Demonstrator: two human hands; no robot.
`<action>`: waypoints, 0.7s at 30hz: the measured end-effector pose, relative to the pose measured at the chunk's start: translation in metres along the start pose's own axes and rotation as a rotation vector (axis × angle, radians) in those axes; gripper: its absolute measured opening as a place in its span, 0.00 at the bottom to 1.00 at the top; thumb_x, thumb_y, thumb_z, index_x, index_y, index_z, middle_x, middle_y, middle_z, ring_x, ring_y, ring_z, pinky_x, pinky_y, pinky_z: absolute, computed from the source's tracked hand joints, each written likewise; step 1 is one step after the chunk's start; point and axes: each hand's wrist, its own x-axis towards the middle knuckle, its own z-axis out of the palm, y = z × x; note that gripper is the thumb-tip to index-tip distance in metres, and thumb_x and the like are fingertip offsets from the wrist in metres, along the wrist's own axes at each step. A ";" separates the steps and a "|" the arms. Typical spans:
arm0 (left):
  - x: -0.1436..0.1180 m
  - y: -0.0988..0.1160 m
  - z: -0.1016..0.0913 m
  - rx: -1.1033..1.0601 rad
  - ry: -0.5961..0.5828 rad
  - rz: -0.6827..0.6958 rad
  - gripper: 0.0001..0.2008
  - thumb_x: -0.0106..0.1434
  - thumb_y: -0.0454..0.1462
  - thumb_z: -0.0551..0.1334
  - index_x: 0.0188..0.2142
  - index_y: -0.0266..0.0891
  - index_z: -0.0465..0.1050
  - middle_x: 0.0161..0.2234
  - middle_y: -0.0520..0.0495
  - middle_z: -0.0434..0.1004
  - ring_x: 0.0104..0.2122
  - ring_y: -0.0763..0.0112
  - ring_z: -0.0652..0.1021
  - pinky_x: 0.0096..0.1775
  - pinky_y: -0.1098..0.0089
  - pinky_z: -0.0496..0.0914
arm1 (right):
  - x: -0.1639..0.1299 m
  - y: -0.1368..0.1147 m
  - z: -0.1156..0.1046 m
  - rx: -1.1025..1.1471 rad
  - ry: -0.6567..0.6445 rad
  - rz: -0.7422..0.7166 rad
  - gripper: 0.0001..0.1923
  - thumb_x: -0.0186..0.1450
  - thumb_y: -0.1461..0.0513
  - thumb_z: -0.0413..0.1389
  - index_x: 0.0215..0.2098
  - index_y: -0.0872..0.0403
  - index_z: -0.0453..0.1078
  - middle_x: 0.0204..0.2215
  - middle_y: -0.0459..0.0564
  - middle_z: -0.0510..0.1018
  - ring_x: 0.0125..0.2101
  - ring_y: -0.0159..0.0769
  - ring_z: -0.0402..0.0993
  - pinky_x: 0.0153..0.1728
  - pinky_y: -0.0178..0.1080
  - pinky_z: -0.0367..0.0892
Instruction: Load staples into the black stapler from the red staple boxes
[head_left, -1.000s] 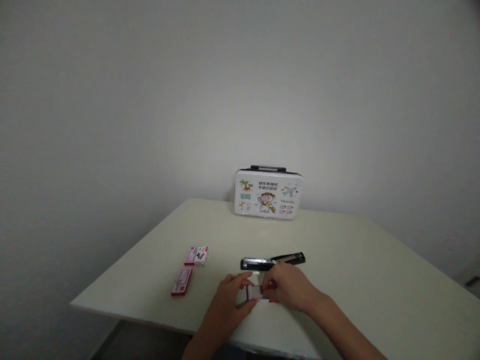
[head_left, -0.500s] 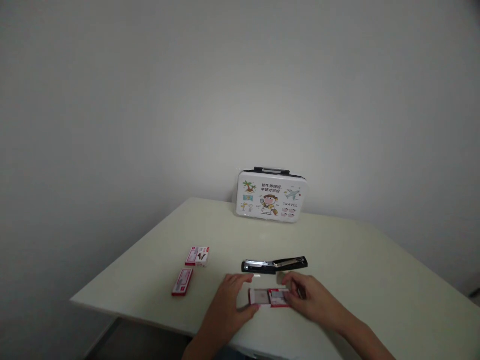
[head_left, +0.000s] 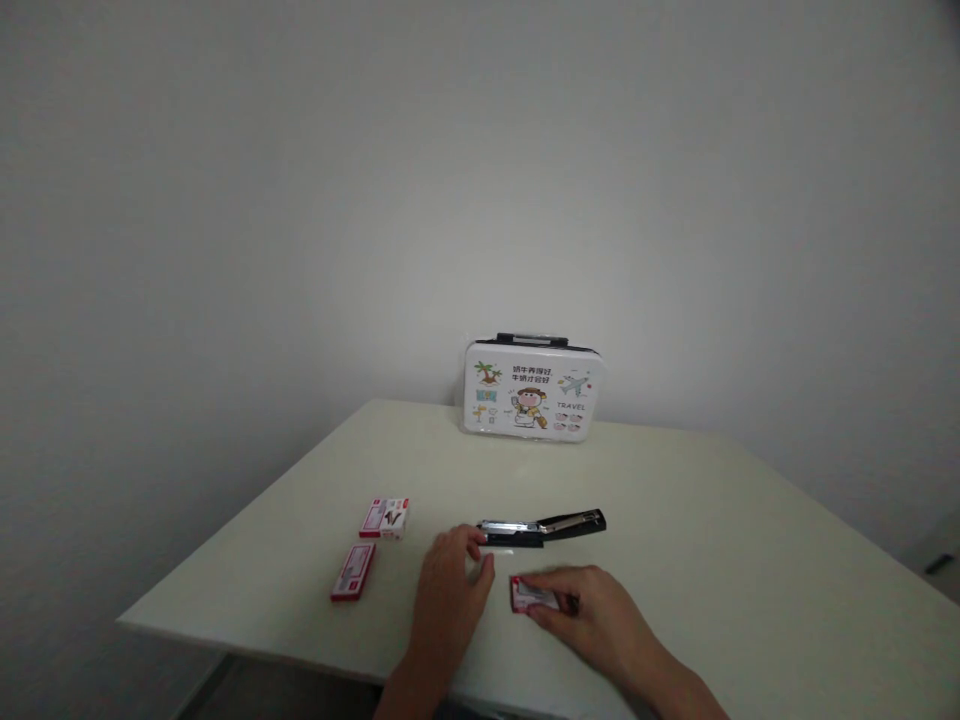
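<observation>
My right hand pinches a small red-and-white staple box between thumb and fingers, low over the front of the table. The box looks closed; its right end is hidden behind my fingers. To the left, my left hand is open, thumb and forefinger apart, with nothing seen between them. Its fingertips reach the left end of a black stapler; whether they touch it, I cannot tell. The stapler lies opened out, its silver staple rail showing. A short pale strip lies just in front of the stapler.
Two more red-and-white boxes lie to the left: one box with a stapler picture, and a flat box nearer me. A white case with cartoon prints stands against the wall at the back of the pale table.
The staple box, with its tray pulled out before, now looks closed in my right hand. My left hand has let go of its left end and moved up beside the stapler.
</observation>
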 end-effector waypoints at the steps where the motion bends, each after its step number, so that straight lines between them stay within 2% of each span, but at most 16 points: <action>1: 0.008 -0.005 -0.002 0.044 0.025 0.021 0.14 0.62 0.39 0.63 0.48 0.44 0.72 0.44 0.47 0.76 0.46 0.60 0.74 0.49 0.62 0.64 | 0.001 -0.003 0.002 -0.007 -0.002 -0.010 0.12 0.64 0.55 0.60 0.46 0.41 0.80 0.32 0.45 0.82 0.30 0.38 0.74 0.31 0.35 0.59; 3: 0.022 -0.014 -0.004 0.089 -0.035 0.067 0.18 0.59 0.40 0.67 0.49 0.47 0.73 0.48 0.48 0.74 0.50 0.58 0.72 0.50 0.61 0.63 | 0.006 -0.007 0.004 -0.008 0.001 -0.013 0.09 0.64 0.57 0.60 0.42 0.42 0.81 0.29 0.44 0.81 0.28 0.36 0.73 0.30 0.34 0.58; 6: 0.031 -0.020 -0.003 0.077 -0.194 0.137 0.13 0.59 0.43 0.69 0.43 0.50 0.76 0.45 0.52 0.76 0.48 0.60 0.72 0.48 0.62 0.62 | 0.021 -0.008 0.002 -0.011 0.066 0.023 0.10 0.65 0.57 0.59 0.43 0.43 0.80 0.24 0.43 0.77 0.25 0.33 0.70 0.27 0.34 0.54; 8: 0.028 -0.021 -0.002 0.052 -0.237 0.172 0.12 0.58 0.43 0.70 0.43 0.52 0.76 0.44 0.54 0.76 0.47 0.62 0.72 0.48 0.63 0.61 | 0.034 -0.006 -0.003 -0.023 0.109 0.038 0.11 0.66 0.55 0.58 0.43 0.44 0.80 0.22 0.43 0.75 0.24 0.33 0.68 0.26 0.34 0.52; 13: 0.020 -0.018 -0.003 0.016 -0.245 0.168 0.15 0.57 0.45 0.71 0.44 0.53 0.76 0.45 0.55 0.76 0.47 0.62 0.72 0.48 0.62 0.59 | 0.056 0.000 -0.016 -0.030 0.013 0.005 0.11 0.66 0.54 0.58 0.40 0.46 0.81 0.22 0.43 0.76 0.23 0.32 0.68 0.26 0.34 0.53; 21: 0.020 -0.011 -0.005 -0.019 -0.246 0.142 0.13 0.58 0.45 0.70 0.42 0.52 0.77 0.44 0.53 0.77 0.47 0.61 0.71 0.48 0.61 0.59 | 0.057 -0.004 -0.013 -0.056 -0.023 -0.003 0.09 0.65 0.55 0.59 0.41 0.45 0.80 0.25 0.43 0.78 0.26 0.34 0.71 0.26 0.34 0.53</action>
